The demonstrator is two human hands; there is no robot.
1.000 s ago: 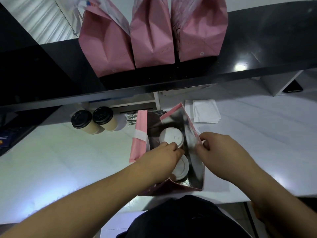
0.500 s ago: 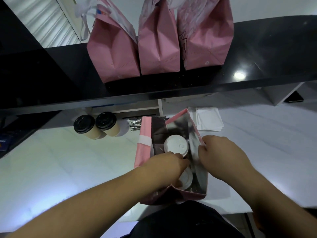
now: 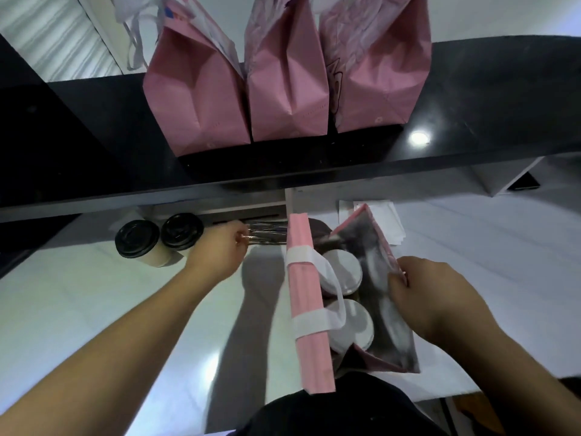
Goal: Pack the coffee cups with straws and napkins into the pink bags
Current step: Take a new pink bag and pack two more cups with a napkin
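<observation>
White counter holds your open pink bag, two white-lidded cups inside. Behind it: three pink bags. Left of it: two black-lidded cups; your left hand pinches straws. Your right hand grips its right wall. Napkins behind.

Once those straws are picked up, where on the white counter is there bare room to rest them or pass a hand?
Bare white counter lies left of the open pink bag, in front of the two black-lidded cups, and also right of the right hand. It is crowded at the back edge: cups, straws under the left hand, bag and napkins.
</observation>
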